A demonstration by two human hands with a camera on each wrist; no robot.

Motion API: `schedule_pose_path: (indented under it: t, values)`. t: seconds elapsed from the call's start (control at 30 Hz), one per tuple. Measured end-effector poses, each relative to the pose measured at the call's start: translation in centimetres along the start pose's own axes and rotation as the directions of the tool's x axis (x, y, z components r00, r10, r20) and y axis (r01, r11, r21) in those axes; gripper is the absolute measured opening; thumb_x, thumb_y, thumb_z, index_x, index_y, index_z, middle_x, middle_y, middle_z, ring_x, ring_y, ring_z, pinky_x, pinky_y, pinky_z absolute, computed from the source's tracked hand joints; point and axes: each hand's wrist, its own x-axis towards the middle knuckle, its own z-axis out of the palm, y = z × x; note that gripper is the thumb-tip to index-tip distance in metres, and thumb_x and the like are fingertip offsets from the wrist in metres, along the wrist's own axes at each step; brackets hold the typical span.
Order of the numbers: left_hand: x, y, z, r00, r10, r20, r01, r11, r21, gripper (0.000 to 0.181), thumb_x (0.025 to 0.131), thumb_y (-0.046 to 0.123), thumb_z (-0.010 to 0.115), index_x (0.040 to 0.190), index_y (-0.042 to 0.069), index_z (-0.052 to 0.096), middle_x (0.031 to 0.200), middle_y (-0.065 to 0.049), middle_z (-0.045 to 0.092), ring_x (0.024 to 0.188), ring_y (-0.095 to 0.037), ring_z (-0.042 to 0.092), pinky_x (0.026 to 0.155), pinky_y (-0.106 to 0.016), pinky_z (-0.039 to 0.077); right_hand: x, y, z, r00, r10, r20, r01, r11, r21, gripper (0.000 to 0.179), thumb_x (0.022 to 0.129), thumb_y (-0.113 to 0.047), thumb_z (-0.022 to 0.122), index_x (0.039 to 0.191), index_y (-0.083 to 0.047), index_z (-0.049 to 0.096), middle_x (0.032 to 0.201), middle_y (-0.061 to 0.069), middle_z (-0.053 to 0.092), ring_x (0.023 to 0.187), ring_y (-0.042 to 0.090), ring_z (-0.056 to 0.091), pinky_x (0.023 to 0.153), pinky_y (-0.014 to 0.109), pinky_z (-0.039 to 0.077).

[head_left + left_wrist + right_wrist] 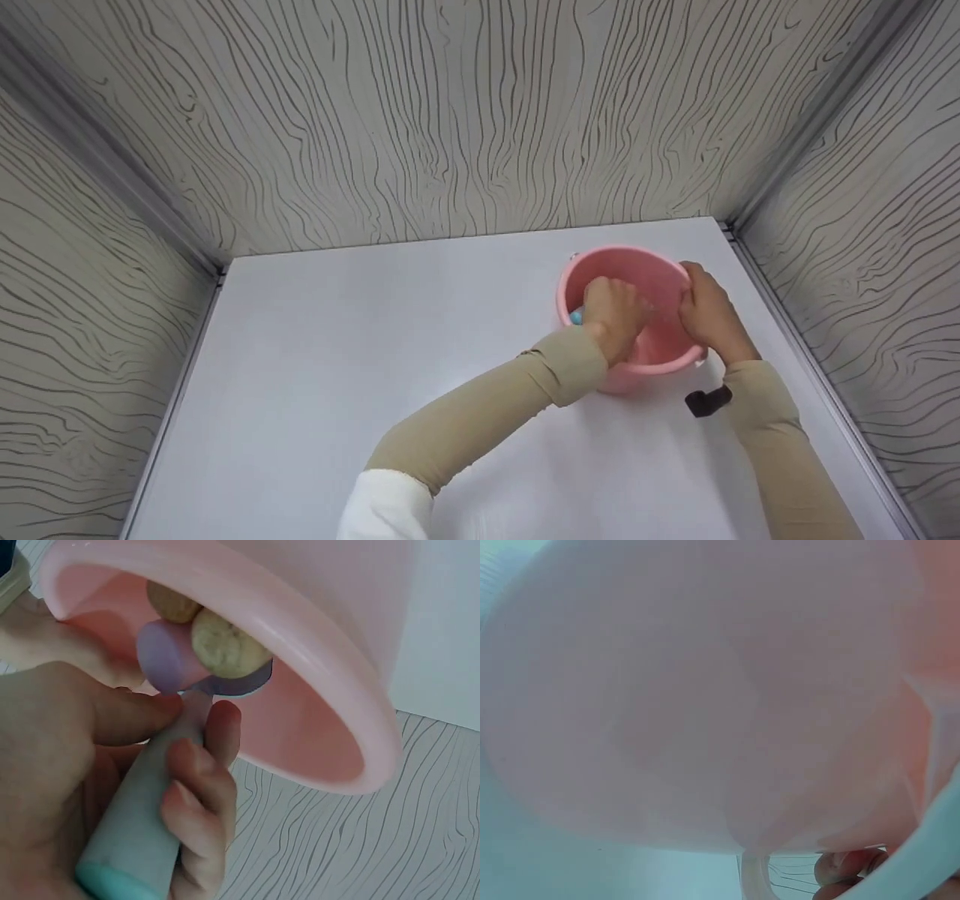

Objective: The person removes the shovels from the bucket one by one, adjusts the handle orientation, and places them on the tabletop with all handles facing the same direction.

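A pink bucket (616,250) stands at the right of the white table. Down inside it my left hand (616,311) grips a grey-handled utensil (139,810) with a teal end cap. The utensil's head is mostly hidden; a dark curved edge shows beyond the handle's neck. Close by in the bucket are two round, potato-like things, a brown one (172,601) and a paler one (225,645), and a purple cylinder-like thing (165,652). At the bucket's right rim my right hand (712,313) holds on, fingers outside and thumb toward the inside. Fingertips (838,868) show low in the right wrist view.
A white table (360,322) spreads to the left of the bucket. Wood-patterned panels (450,120) rise behind and at both sides, with grey metal strips at the corners. A pale bucket handle (922,840) curves past the bucket's side in the right wrist view.
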Motion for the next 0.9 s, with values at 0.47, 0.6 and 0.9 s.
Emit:
schedule_pose_path:
  t: [0.47, 0.6, 0.9]
  values:
    - [-0.8, -2.7, 1.9, 0.991, -0.054, -0.123, 0.027, 0.976, -0.218, 0.017, 0.106, 0.03, 0.058, 0.098, 0.024, 0.072, 0.075, 0.01, 0.053, 0.063, -0.008, 0.054, 0.059, -0.022, 0.05, 0.6, -0.7, 0.5, 1.0, -0.014, -0.008, 0.015, 1.0, 0.016, 0.045, 0.112, -0.006, 0.034, 0.154, 0.008, 0.038, 0.146, 0.042, 0.051, 0.133, 0.06, 0.053, 0.11, 0.073, 0.04]
    - [-1.3, -3.5, 2.2, 0.989, -0.057, -0.134, 0.019, 0.963, -0.268, 0.022, 0.11, 0.026, 0.051, 0.1, 0.022, 0.071, 0.078, 0.009, 0.056, 0.064, -0.007, 0.058, 0.06, -0.021, 0.054, 0.7, -0.7, 0.7, 1.0, -0.019, -0.009, 0.019, 1.0, 0.012, 0.045, 0.112, -0.005, 0.034, 0.154, 0.01, 0.037, 0.146, 0.043, 0.05, 0.131, 0.061, 0.053, 0.109, 0.074, 0.041]
    - [-2.3, -4.3, 2.1, 0.992, -0.076, -0.097, 0.02, 0.874, -0.486, 0.019, 0.106, 0.037, 0.063, 0.113, 0.019, 0.065, 0.092, 0.007, 0.065, 0.077, -0.009, 0.066, 0.075, -0.027, 0.062, 0.3, 0.0, 0.2, 0.999, 0.039, 0.026, -0.038, 0.999, -0.028, 0.048, 0.114, -0.011, 0.031, 0.158, 0.008, 0.032, 0.146, 0.044, 0.048, 0.126, 0.062, 0.055, 0.104, 0.076, 0.043]
